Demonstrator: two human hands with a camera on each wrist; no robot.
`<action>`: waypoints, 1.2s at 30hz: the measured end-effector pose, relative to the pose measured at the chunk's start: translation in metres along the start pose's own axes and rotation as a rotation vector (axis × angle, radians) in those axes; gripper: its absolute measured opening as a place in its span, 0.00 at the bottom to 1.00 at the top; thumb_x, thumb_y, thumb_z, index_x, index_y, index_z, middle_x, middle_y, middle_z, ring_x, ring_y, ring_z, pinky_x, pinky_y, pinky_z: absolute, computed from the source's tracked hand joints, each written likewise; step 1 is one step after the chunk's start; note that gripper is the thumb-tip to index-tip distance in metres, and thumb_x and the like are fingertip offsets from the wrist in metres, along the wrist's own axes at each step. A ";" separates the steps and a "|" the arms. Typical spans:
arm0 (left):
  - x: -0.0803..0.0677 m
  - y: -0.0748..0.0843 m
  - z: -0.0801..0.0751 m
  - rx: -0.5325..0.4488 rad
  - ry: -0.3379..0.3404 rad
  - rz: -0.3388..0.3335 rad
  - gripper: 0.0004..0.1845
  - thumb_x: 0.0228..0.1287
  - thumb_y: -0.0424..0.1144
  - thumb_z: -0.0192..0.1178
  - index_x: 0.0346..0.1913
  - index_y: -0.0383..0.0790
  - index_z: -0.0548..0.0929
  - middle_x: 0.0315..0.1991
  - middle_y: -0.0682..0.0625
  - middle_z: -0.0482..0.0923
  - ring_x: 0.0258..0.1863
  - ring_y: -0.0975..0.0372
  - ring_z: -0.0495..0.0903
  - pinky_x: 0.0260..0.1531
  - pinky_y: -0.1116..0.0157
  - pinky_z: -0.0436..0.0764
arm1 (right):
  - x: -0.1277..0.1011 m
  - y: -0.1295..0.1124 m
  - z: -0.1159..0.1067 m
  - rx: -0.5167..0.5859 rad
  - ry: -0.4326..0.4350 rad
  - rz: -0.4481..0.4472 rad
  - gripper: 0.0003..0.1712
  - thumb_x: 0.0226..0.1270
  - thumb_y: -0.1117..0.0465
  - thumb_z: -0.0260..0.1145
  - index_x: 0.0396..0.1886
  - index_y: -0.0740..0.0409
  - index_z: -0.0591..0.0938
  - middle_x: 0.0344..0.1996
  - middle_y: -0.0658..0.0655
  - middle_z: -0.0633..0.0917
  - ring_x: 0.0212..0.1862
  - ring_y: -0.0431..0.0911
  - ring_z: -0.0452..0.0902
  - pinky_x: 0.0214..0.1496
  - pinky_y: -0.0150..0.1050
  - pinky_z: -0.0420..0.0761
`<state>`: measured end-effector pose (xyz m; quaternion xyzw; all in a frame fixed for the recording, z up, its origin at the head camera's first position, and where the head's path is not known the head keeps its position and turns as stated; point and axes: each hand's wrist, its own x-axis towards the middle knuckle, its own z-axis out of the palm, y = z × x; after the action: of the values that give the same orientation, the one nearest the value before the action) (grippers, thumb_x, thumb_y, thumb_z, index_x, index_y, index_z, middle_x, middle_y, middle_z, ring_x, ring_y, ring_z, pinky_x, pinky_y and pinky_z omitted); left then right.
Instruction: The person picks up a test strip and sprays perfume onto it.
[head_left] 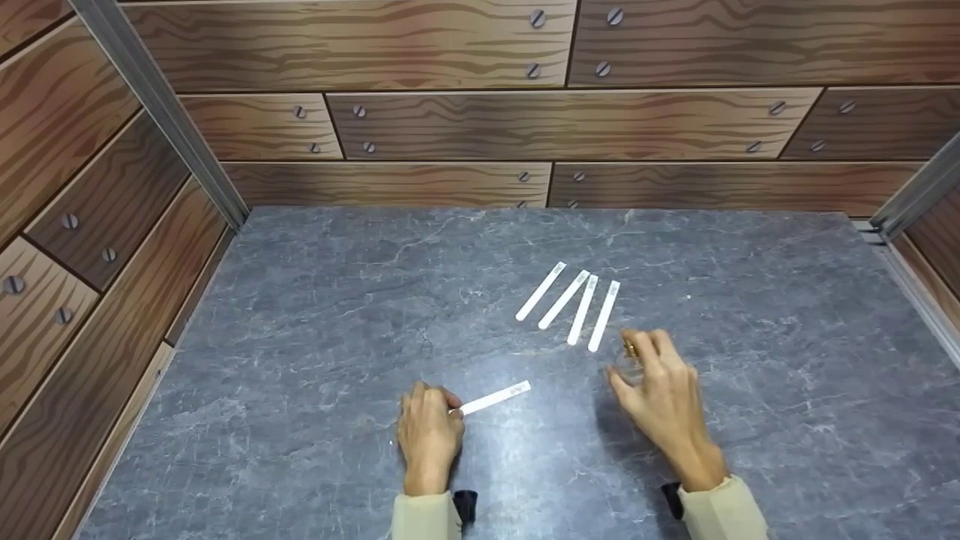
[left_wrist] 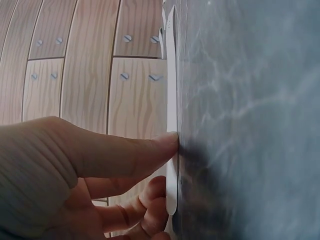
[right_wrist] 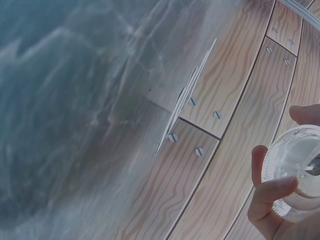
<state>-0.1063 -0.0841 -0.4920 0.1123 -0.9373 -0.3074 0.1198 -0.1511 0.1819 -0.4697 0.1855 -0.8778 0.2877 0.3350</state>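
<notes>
My left hand pinches the rounded end of a white strip low over the table, its far end bearing small dark print. In the left wrist view, the thumb touches the strip near its lower end, with curled fingers beside it. My right hand is raised above the table, holding a clear, round container with a ribbed edge. A small gold part shows between those fingers in the head view; the exact kind of container cannot be told.
Several similar white strips lie fanned out on the grey marbled table, beyond and left of the right hand. Wood-patterned panels stand at the back and sides, with metal corner posts.
</notes>
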 end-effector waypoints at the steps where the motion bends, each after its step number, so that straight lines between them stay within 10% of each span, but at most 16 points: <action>1: 0.000 0.000 0.000 0.001 0.000 0.007 0.09 0.46 0.22 0.73 0.25 0.39 0.86 0.31 0.48 0.76 0.37 0.49 0.76 0.38 0.50 0.79 | 0.000 0.000 0.000 0.001 0.000 -0.001 0.30 0.36 0.77 0.81 0.45 0.68 0.81 0.32 0.62 0.80 0.21 0.53 0.78 0.17 0.44 0.80; 11: 0.004 -0.007 -0.003 -0.096 -0.101 0.059 0.12 0.51 0.20 0.65 0.25 0.41 0.82 0.23 0.51 0.80 0.25 0.53 0.80 0.27 0.53 0.80 | 0.000 0.000 0.000 -0.002 -0.004 0.006 0.30 0.36 0.77 0.81 0.45 0.69 0.80 0.32 0.62 0.80 0.21 0.52 0.77 0.16 0.43 0.80; 23: 0.011 -0.003 -0.009 -0.502 -0.307 0.130 0.07 0.61 0.20 0.64 0.36 0.32 0.90 0.35 0.46 0.86 0.24 0.65 0.76 0.23 0.70 0.76 | 0.001 -0.001 0.002 0.019 0.000 -0.003 0.30 0.36 0.78 0.80 0.45 0.70 0.80 0.32 0.63 0.80 0.21 0.53 0.78 0.16 0.41 0.80; 36: 0.005 0.012 -0.011 -0.622 -0.337 0.188 0.10 0.58 0.19 0.65 0.40 0.30 0.90 0.37 0.47 0.86 0.30 0.64 0.77 0.24 0.72 0.77 | 0.002 -0.002 0.002 0.005 0.009 -0.012 0.30 0.36 0.77 0.80 0.45 0.69 0.81 0.32 0.62 0.80 0.22 0.53 0.78 0.17 0.44 0.80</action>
<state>-0.1093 -0.0823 -0.4750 -0.0685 -0.8118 -0.5796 0.0197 -0.1522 0.1791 -0.4690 0.1904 -0.8745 0.2885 0.3403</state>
